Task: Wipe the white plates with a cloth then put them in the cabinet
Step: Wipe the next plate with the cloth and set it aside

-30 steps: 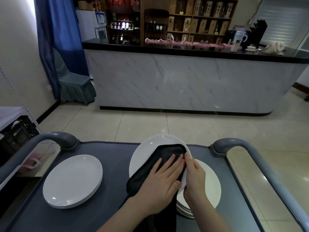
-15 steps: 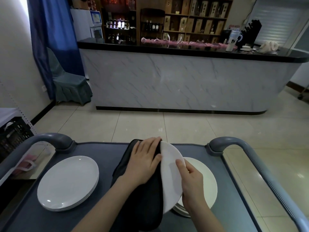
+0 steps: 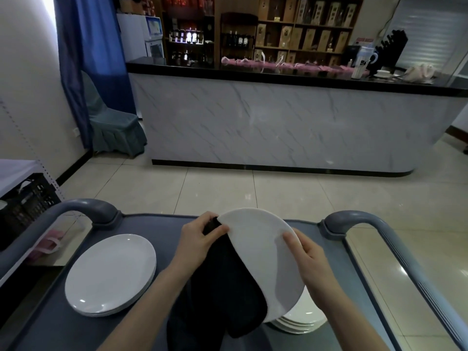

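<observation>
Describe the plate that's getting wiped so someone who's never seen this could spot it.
On the grey cart in the foreground, a left stack and a right stack of white plates lie flat. The tilted plate alone is raised over the right stack, held by the left hand and right hand against a black cloth.

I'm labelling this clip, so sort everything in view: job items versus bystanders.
Job: held plate, black cloth, left plate stack, right plate stack, left hand, right hand.
Lying about: black crate, covered chair, pink bags on counter.

white plate [image 3: 263, 259] tilted, held | black cloth [image 3: 225, 282] draped beneath
</observation>
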{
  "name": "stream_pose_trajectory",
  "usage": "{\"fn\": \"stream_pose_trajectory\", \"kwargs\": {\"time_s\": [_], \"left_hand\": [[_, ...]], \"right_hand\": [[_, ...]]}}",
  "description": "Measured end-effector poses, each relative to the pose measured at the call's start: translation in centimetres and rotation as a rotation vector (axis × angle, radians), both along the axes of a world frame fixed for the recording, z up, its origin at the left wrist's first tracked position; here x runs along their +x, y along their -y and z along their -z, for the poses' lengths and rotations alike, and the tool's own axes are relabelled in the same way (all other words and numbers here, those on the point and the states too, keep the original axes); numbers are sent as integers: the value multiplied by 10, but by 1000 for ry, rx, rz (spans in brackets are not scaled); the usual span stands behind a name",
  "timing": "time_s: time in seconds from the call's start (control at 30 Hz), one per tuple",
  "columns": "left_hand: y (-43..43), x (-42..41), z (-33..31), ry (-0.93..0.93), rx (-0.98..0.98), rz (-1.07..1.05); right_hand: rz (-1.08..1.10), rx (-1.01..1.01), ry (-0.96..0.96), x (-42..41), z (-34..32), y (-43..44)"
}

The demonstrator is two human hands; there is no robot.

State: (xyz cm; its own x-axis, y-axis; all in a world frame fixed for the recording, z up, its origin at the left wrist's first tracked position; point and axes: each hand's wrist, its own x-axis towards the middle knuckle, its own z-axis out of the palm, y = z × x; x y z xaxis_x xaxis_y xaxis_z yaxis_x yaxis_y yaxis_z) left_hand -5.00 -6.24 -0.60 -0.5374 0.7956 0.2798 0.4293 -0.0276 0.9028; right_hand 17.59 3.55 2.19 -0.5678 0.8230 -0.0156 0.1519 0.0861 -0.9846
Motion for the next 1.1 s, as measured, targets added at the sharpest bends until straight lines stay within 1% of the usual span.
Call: {"fn": "stream_pose_trajectory", "kwargs": {"time_s": [0.1,0.23,0.3,0.37,0.4,0.43,0.5,0.6,0.63,0.67,0.8,0.93,1.0,1.1], "left_hand": [[-1,1,-10,-92,-6,91],[-1,5,-15,-197,-110,260],[1,7,-12,-172,-125,247],[6,7,-6,-117,-99,166],[10,8,-3,-66,-86,135],[14,9,-2,32,-78,127],[24,14,-3,275,-85,140],[31,16,-6,595,-52,238],[31,16,-8,637,-32,259],[32,16,-10,623,-20,256],[31,16,-11,359,-18,159],[29,14,-11,272,27,146],[26,12,-14,201,20,168],[20,10,-21,43,-39,220]], "right_hand": [[-79,73,55,-6,-3,2],[-190,225,152,-16,-4,1],[-210,265,168,-18,-6,-3],[-159,258,127,-18,-8,-7],[-115,232,89,-16,-8,-9],[-67,201,50,-15,-7,-11],[40,137,-3,-12,-3,-14],[188,36,-60,-12,7,-16],[225,6,-81,-11,9,-17],[246,-13,-94,-11,10,-18],[204,20,-76,-8,10,-18],[118,97,-46,-4,4,-17],[50,144,-6,-4,-1,-17],[-130,253,88,-9,-10,-13]]}}
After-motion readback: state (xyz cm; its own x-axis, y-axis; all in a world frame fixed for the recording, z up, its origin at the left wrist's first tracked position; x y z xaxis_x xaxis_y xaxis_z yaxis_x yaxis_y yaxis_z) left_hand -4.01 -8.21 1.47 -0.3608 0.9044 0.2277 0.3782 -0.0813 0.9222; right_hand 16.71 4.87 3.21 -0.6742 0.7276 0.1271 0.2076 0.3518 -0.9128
